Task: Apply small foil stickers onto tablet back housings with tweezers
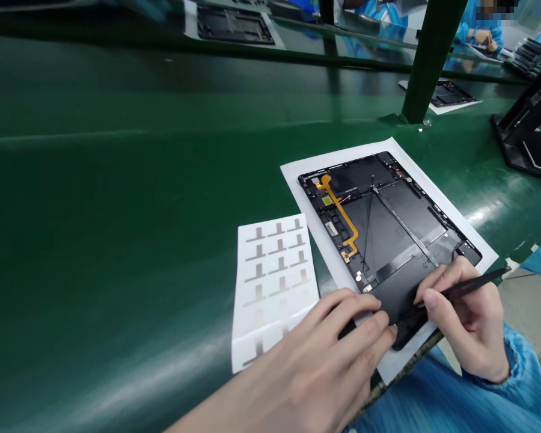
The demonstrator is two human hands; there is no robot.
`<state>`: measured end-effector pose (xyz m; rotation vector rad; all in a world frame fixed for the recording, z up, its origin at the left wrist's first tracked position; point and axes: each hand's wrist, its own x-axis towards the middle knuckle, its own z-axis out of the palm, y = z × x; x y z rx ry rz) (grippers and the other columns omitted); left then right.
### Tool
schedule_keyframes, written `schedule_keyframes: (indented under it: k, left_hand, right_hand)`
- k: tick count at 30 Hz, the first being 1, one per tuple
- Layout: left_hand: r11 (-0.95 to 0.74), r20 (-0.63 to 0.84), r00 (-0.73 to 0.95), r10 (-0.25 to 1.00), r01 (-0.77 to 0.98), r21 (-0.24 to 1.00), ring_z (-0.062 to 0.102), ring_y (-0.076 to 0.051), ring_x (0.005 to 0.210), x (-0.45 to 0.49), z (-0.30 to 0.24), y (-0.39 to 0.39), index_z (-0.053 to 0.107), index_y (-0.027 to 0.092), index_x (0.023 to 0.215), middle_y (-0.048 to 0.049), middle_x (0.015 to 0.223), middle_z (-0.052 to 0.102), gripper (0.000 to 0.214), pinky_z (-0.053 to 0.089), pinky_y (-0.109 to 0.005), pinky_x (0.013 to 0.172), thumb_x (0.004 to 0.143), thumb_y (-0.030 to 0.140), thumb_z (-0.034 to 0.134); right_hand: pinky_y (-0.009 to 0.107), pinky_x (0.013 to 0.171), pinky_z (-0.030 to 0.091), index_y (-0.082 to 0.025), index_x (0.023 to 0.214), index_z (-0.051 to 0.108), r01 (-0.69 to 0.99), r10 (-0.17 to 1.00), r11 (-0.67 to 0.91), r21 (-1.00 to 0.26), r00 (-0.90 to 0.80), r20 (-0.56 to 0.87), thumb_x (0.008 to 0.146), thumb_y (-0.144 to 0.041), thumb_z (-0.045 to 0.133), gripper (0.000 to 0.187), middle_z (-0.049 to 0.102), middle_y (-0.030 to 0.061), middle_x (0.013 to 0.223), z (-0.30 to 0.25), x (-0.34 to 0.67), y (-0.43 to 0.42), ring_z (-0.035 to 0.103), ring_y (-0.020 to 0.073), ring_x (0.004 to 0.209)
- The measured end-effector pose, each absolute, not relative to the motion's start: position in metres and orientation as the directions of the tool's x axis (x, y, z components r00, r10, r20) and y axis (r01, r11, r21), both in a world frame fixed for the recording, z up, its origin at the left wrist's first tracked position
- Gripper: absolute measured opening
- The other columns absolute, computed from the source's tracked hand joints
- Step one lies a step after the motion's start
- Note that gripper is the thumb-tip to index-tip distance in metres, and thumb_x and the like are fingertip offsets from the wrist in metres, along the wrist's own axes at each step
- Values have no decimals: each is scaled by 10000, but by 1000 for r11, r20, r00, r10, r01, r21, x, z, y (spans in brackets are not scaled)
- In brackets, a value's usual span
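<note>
Tablet back housing (379, 240) on a white sheet (318, 225), long axis slanting from the near end away up-left, right hand (466, 319) closest, pinching a black pointed tool (475, 285) with its tip over the near end. Left hand (306, 367) flat-fingered and open, holding nothing, against the near edge; open green belt (117, 180) beyond a label sheet (275, 282).

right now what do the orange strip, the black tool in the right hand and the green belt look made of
The orange strip looks like thin flexible circuit film, lying flat with a slight sheen. The black tool in the right hand has a dark, low-sheen finish; plastic or coated metal, I can't tell which. The green belt looks like smooth PVC or rubber, its glossy surface showing light streaks.
</note>
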<state>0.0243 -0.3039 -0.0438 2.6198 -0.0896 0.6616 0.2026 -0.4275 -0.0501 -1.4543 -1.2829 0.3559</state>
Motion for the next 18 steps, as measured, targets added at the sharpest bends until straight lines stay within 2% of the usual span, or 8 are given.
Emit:
schedule_keyframes:
  k: [8,14,18]
  left_hand:
    - [-892,459,886,66,-154,426,595,-229,1063,28,-46,-305,681,88,1117,-64,1019,716,225,512,-360,989,1012,79,482]
    - [-888,431,901,49,-159,432,586,-228,1092,28,-46,-304,669,102,1119,-68,1046,706,256,496,-338,1004,1035,93,428]
    - [-897,404,915,19,-164,411,586,-231,1089,27,-45,-301,661,112,1154,-70,1066,705,275,498,-331,995,1034,97,414]
  right_hand:
    - [262,504,377,-224,879,546,472,828,208,-857,382,411,942,-84,558,154,571,-16,751,-50,203,-429,536,130,605]
    - [251,528,406,-224,888,553,526,868,189,-829,305,391,940,-94,573,141,582,-17,781,-44,211,-427,547,121,617]
    - [223,540,432,-212,831,564,621,828,164,-766,335,449,929,-74,564,170,571,-20,754,-40,228,-426,566,106,623]
